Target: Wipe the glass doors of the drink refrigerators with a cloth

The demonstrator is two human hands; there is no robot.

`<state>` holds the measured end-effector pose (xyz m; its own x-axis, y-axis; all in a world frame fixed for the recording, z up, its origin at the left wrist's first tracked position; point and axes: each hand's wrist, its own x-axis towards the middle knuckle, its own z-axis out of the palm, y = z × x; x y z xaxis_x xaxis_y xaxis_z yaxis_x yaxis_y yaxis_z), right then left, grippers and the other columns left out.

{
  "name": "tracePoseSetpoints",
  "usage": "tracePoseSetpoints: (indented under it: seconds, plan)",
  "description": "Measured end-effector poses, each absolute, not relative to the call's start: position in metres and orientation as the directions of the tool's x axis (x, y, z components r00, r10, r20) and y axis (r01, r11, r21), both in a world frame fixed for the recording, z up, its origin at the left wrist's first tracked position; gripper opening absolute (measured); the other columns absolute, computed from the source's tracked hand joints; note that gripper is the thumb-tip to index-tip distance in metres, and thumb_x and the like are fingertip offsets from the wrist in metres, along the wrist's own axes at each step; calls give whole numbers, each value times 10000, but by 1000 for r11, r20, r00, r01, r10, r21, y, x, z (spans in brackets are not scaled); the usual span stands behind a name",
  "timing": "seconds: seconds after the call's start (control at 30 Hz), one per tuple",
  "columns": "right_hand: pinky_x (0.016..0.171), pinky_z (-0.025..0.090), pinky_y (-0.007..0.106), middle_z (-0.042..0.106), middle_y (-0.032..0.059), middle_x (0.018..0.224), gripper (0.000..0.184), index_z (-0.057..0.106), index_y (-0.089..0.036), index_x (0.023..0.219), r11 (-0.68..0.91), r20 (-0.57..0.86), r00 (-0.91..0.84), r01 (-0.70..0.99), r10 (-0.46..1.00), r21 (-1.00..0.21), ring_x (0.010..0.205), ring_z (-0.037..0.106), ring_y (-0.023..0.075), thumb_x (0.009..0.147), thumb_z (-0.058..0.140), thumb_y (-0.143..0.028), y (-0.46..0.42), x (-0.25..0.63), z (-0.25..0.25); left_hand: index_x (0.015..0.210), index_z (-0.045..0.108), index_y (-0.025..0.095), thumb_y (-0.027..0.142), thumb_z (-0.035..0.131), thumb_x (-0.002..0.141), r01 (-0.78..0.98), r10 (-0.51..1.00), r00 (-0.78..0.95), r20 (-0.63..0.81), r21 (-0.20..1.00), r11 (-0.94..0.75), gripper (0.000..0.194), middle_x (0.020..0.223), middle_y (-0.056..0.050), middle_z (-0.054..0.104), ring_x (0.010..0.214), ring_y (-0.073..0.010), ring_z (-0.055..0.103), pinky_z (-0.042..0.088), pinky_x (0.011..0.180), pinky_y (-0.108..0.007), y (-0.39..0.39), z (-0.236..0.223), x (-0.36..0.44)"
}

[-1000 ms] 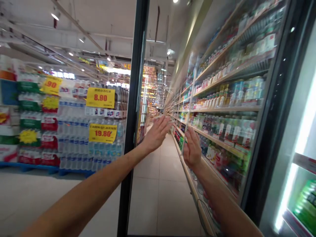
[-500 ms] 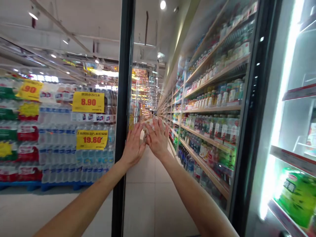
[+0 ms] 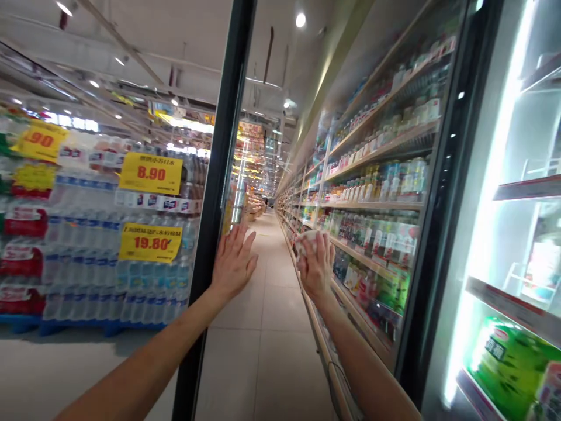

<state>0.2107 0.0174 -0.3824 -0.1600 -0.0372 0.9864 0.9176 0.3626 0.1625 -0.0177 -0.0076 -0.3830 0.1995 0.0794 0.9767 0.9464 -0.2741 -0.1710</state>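
Observation:
A glass cooler door with a black frame stands swung out in front of me. My left hand lies flat against it beside the frame's left upright, fingers spread, holding nothing. Farther right, my right hand presses a crumpled whitish cloth to the glass. The palm and fingers hide part of the cloth. A clear gap separates the two hands.
To the right is the lit cooler with shelves and a green pack. Stacked bottled water with yellow price signs stands at left. Bottles on long shelves show in the glass, over a tiled floor.
My right hand has slid right and slightly down across the glass with the cloth, away from my left hand. The left hand stays near the frame. The view has shifted a little.

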Motion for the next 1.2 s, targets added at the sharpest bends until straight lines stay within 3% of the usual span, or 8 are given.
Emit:
tracePoseSetpoints:
  seconds: [0.1, 0.3, 0.57, 0.63, 0.77, 0.83, 1.07, 1.2]
  plan:
    - [1062, 203, 506, 350, 99, 1410, 394, 501, -247, 1230, 303, 988, -154, 940, -29, 155, 1329, 260, 247, 845, 414, -239, 20, 237, -391, 1379, 227, 195, 291, 458, 840, 948, 71, 216, 974, -192, -255, 594, 1431, -123, 287, 1356, -230, 153, 206, 1074, -453, -7, -385, -19]
    - [996, 265, 562, 309, 182, 1414, 433, 465, -173, 1266, 243, 924, 374, 906, -84, -345, 1305, 292, 301, 851, 368, -250, 27, 306, -381, 1391, 195, 199, 281, 450, 841, 954, 106, 199, 974, -168, -248, 612, 1445, -109, 255, 1360, -227, 130, 194, 1079, -451, -8, -385, -18]
    - [1052, 233, 484, 326, 105, 1419, 386, 508, -235, 1217, 307, 994, -113, 946, 4, 107, 1341, 230, 244, 848, 396, -222, 16, 237, -410, 1379, 241, 224, 289, 458, 837, 950, 107, 199, 974, -166, -264, 587, 1448, -92, 250, 1357, -219, 153, 175, 1087, -440, -5, -389, -20]
    - [1051, 223, 494, 354, 105, 1404, 379, 520, -240, 1204, 273, 997, -79, 959, 4, 75, 1325, 268, 243, 845, 399, -222, 16, 260, -415, 1372, 259, 216, 287, 462, 834, 950, 108, 207, 972, -174, -259, 580, 1445, -97, 257, 1358, -221, 148, 182, 1085, -443, -6, -389, -21]
    - [1002, 258, 550, 315, 166, 1413, 414, 497, -182, 1233, 233, 943, 326, 924, -65, -304, 1303, 296, 291, 840, 372, -230, 23, 312, -413, 1374, 252, 196, 278, 464, 830, 949, 101, 224, 969, -193, -249, 589, 1437, -111, 273, 1361, -225, 133, 195, 1078, -449, -7, -389, -21]
    - [990, 267, 563, 284, 176, 1425, 431, 473, -176, 1256, 256, 913, 403, 891, -68, -374, 1309, 278, 303, 842, 366, -231, 24, 311, -412, 1377, 245, 197, 278, 468, 829, 950, 95, 220, 971, -192, -246, 597, 1437, -112, 273, 1358, -224, 146, 193, 1079, -445, -7, -389, -21]
    - [1051, 230, 496, 261, 90, 1452, 385, 517, -256, 1204, 364, 994, -86, 930, 66, 57, 1350, 198, 258, 841, 402, -199, 13, 232, -432, 1392, 197, 221, 295, 486, 823, 947, 99, 212, 972, -179, -269, 642, 1451, -95, 243, 1358, -231, 153, 177, 1082, -454, -4, -390, -22]
    - [1042, 224, 518, 314, 105, 1425, 393, 514, -250, 1208, 291, 997, 56, 954, 48, -68, 1329, 254, 253, 838, 390, -204, 16, 271, -431, 1400, 163, 211, 296, 478, 827, 948, 125, 222, 967, -184, -259, 659, 1456, -98, 226, 1361, -232, 136, 176, 1081, -456, -5, -392, -22]
